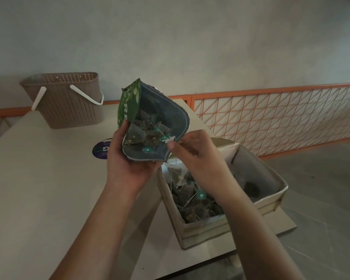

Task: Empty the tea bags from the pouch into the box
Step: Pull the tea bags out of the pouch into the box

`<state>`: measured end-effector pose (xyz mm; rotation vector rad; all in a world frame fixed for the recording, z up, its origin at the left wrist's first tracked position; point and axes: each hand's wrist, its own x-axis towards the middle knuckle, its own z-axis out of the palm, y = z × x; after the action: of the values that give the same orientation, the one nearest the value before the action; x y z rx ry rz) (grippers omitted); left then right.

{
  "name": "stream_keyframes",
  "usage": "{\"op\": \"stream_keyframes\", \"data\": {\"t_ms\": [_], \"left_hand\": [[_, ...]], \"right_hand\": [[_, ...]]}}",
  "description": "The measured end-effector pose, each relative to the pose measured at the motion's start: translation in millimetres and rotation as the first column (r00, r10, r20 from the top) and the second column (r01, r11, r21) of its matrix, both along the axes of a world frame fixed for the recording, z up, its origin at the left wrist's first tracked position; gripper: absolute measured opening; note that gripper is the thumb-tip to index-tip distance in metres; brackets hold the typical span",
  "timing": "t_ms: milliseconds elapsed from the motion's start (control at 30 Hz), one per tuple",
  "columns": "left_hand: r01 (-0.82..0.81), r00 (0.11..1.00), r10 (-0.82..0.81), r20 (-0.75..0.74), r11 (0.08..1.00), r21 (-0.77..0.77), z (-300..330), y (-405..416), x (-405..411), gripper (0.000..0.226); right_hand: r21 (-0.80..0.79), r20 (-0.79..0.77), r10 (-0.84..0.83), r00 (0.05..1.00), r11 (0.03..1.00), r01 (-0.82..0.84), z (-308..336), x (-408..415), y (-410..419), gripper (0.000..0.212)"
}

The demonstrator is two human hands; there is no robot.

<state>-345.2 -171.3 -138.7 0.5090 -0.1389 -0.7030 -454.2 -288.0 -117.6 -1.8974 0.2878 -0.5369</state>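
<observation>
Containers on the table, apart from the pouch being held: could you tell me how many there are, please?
2. The perforated basket stands at the table's far left; the box sits at its right edge, tea bags inside.

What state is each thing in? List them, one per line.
pouch: open, tilted, tea bags inside.
box: open, partly filled with tea bags.
left hand: gripping the pouch's lower edge.
right hand: pinching the pouch's rim above the box.
basket: upright on the table, handle down.
</observation>
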Motion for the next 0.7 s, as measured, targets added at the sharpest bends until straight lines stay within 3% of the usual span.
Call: {"op": "stream_keyframes", "data": {"t_ms": [67,167,333,533,700], "left_hand": [[0.014,1.0,-0.014,-0.004,1.0,0.004,1,1,-1,0.056],[0.016,1.0,-0.016,0.0,1.0,0.0,1,1,-2,0.056],[-0.005,1.0,0.005,-0.009,1.0,-0.012,-1,1,1,0.055],[0.002,0.999,-0.005,-0.053,0.999,-0.047,3,-1,-1,0.051],[-0.019,0.998,0.016,-0.061,0.999,-0.039,5,-1,-5,0.05]], "right_hand": [[0.025,-0.058,0.014,0.998,1.0,-0.012,-5,7,3,0.037],[-0.162,-0.119,-0.092,0.989,0.984,0.072,-9,8,-2,0.03],[-0.306,0.097,-0.211,0.973,0.923,0.231,6,-5,-7,0.018],[-0.16,0.41,-0.243,0.879,0.93,0.332,25,-14,-8,0.013],[0.007,0.509,-0.287,0.811,0.944,0.33,28,-18,-7,0.008]]}}
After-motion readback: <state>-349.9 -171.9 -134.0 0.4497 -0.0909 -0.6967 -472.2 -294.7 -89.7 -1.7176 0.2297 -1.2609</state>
